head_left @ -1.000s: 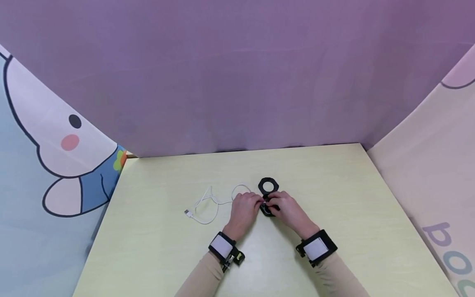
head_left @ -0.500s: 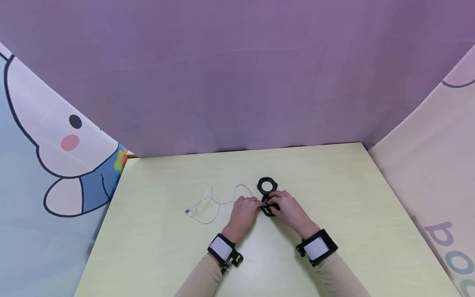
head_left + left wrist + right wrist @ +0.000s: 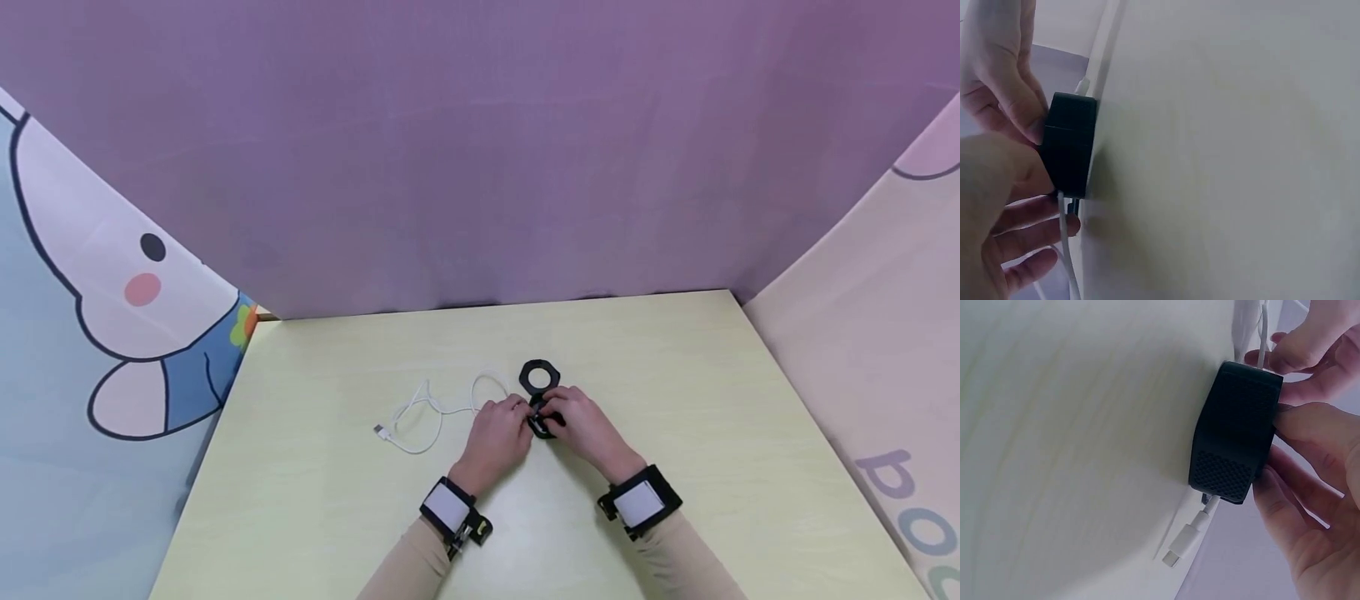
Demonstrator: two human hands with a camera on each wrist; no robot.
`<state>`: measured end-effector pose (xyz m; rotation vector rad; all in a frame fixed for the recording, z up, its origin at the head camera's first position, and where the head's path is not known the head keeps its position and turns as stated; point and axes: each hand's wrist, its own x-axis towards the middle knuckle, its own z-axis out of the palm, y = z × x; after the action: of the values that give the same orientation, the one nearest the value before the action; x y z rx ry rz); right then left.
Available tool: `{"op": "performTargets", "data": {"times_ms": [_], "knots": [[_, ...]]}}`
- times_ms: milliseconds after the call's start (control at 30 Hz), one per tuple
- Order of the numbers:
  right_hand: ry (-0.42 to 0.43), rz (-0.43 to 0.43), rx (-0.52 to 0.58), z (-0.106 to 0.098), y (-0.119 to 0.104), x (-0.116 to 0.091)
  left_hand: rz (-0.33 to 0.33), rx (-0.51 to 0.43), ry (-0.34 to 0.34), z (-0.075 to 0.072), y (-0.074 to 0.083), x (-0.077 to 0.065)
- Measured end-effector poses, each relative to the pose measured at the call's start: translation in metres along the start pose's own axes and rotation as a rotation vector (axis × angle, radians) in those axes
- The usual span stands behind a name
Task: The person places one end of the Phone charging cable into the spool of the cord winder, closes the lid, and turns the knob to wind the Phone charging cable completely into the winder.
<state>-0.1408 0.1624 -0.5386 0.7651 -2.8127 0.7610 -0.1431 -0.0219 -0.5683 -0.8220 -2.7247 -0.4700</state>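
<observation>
A small black many-sided case [image 3: 1235, 431] stands on the table between both hands. Its lid [image 3: 525, 380], a black ring with a round opening, lies folded back on the far side. My right hand [image 3: 588, 425] grips the case at its rim, thumb and fingers bent over the upper edge. My left hand [image 3: 495, 442] pinches the white USB cable [image 3: 453, 410] where it enters the case, its other fingers spread behind. From the case's opposite end pokes a small white connector [image 3: 1184, 544]. Fingers hide the inside of the case.
The cable trails in loose loops to the left and ends in a USB plug [image 3: 382, 432]. A pale wooden table [image 3: 322, 500] lies beneath. A purple cloth [image 3: 480, 167] rises behind its far edge, with printed cloths at both sides.
My left hand has shifted slightly toward me, its fingers still at the case's left side. The case and lid have barely moved, and my right hand keeps its place.
</observation>
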Motion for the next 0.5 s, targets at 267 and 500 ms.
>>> {"op": "performTargets", "data": {"times_ms": [267,500], "knots": [[0.003,0.001,0.008,0.0004,-0.0002,0.0003,-0.115,-0.084,-0.115,-0.0023,0.0064,0.0008],[-0.033,0.028,-0.006,-0.0008,-0.0008,0.0001,-0.145,-0.058,-0.175,-0.0027,0.0103,0.0046]]}}
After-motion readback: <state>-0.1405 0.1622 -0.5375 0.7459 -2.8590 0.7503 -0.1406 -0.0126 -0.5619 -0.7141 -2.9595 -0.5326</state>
